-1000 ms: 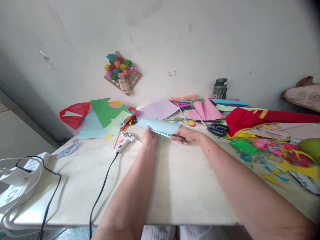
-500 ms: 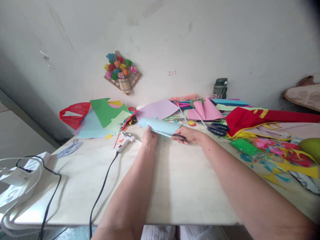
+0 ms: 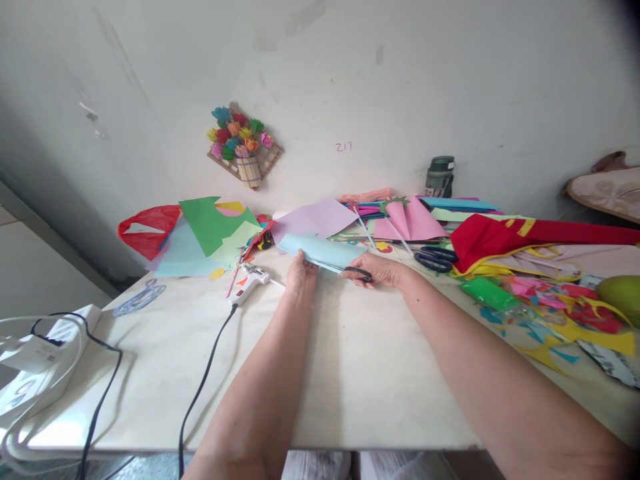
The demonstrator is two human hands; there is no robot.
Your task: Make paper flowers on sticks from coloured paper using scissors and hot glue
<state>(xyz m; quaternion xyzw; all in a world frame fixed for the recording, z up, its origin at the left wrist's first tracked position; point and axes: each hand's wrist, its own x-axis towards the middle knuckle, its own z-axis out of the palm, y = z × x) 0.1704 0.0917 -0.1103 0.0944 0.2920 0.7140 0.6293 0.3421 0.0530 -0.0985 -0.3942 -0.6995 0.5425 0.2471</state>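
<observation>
Slightly rightward, the curved light-blue paper sheet [image 3: 325, 250] is shifted. By the left hand [image 3: 303, 277] its near edge is pinched, probably for steadiness; black-handled metal scissors [image 3: 361, 273] are gripped in the right hand [image 3: 380, 269], above the cream table [image 3: 390, 373].

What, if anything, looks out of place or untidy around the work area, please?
Paper scraps lie strewn at the right of the table, beside a green fruit, which seems odd among craft materials. The flower decoration hangs with its lattice tilted like a diamond, perhaps deliberately.
</observation>
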